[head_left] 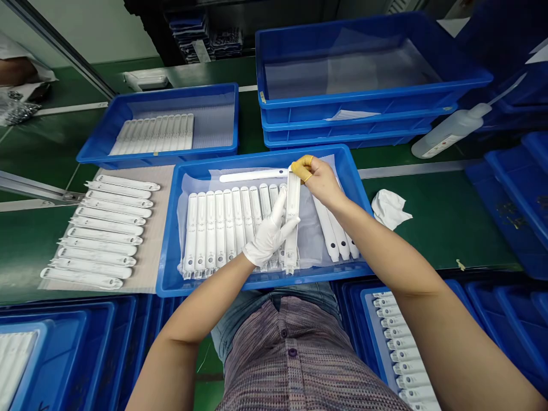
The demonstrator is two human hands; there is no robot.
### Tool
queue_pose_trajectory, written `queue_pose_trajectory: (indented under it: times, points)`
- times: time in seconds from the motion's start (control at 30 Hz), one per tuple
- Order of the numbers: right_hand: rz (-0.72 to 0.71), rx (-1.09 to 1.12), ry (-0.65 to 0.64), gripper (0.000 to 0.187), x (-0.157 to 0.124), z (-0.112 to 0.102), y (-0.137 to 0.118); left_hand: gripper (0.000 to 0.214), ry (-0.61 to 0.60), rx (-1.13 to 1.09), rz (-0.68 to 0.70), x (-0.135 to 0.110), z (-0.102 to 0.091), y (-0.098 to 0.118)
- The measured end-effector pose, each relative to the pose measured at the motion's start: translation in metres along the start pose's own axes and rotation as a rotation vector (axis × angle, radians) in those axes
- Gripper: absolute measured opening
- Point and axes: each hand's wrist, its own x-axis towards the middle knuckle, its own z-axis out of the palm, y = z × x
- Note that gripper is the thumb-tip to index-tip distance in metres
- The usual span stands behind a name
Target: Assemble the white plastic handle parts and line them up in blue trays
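Right hand point(319, 182), yellow rubber finger cots point(302, 169) on its fingertips: grip narrow, pinching the top end of a long flat white plastic strip point(293, 220). Strip stands near upright inside the grip, over a shallow blue plastic tray point(265, 158).

Left hand point(269, 237), white fabric glove: grip wide, fingers spread, one lying against the strip's side below the pinch.

Strip's lower end is over the near end of a side-by-side row of white plastic strips point(222, 228) on a translucent film liner point(310, 240). Three more white strips point(334, 237) lie under the right wrist. Crumpled white cloth point(389, 208) lies on the green surface point(432, 228), just beside the tray.
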Motion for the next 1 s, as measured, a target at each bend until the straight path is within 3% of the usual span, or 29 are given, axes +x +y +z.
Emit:
queue_pose_trajectory:
  times: [0.1,0.2,0.3,0.33,0.43,0.5,0.63,0.7,0.77,0.9,1.0]
  points:
    - [0.122,0.21,-0.018,0.041,0.004,0.003,-0.005,0.085,-0.036,0.017,0.026,-0.001,-0.001,-0.001]
    - [0.209,0.271,-0.084,0.044,-0.007,0.0,-0.004,0.084,0.015,0.006,0.011,-0.002,-0.003,0.0]
    - [0.218,0.159,-0.29,0.045,-0.034,-0.003,0.006,0.085,0.141,-0.021,-0.047,0.0,-0.003,0.002]
    - [0.231,0.104,-0.376,0.053,-0.045,-0.003,0.01,0.086,0.174,-0.043,-0.082,0.002,-0.003,0.002]
    - [0.311,-0.019,-0.559,0.073,-0.069,-0.009,0.025,0.082,0.146,-0.084,-0.198,0.003,-0.001,-0.002]
    - [0.343,-0.098,-0.566,0.071,-0.075,-0.018,0.035,0.075,0.101,0.041,-0.201,0.002,0.001,-0.008]
    - [0.411,-0.381,-0.504,0.086,-0.074,-0.034,0.047,0.085,-0.084,0.62,-0.007,-0.004,0.004,-0.026]
    - [0.466,-0.48,-0.531,0.092,-0.075,-0.032,0.05,0.091,-0.255,0.823,-0.017,-0.006,0.003,-0.032]
    - [0.512,-0.538,-0.578,0.091,-0.078,-0.024,0.053,0.088,-0.345,0.931,-0.078,-0.007,0.002,-0.035]
    - [0.453,-0.715,-0.66,0.084,-0.071,-0.015,0.054,0.073,-0.317,0.985,-0.079,-0.007,0.0,-0.036]
    - [0.304,-0.939,-0.578,0.054,-0.044,-0.033,0.053,0.069,-0.285,0.937,0.029,-0.007,0.0,-0.036]
